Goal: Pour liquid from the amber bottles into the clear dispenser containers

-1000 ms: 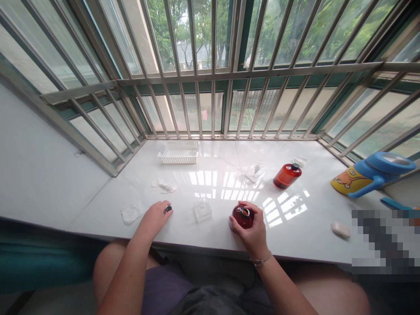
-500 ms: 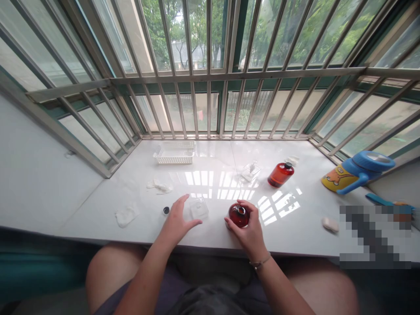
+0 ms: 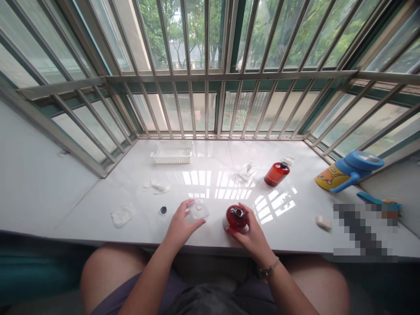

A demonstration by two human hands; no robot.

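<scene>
My left hand [image 3: 181,224] is closed around the side of a small clear square bottle [image 3: 198,210], its round open mouth facing up. My right hand [image 3: 252,228] grips a dark red, see-through bottle [image 3: 236,216] by its rounded shoulder; its neck is uncapped. Both bottles are upright, a short gap apart. A small black cap [image 3: 163,210] lies on the white counter, left of my left hand. Further back stand another red bottle [image 3: 277,174] with a black cap and a clear square bottle [image 3: 248,171] with a clear top.
A white perforated basket [image 3: 172,153] sits at the back left. Crumpled white tissues [image 3: 123,216] lie to the left. On the right are a blue and yellow jug [image 3: 343,175], a pale block [image 3: 324,222] and a blue strap [image 3: 374,199]. Metal window bars [image 3: 210,105] enclose the counter.
My left hand has moved onto the clear bottle and closed around it. My right hand keeps its hold on the red bottle, its fingers a little lower. The view has shifted slightly.
</scene>
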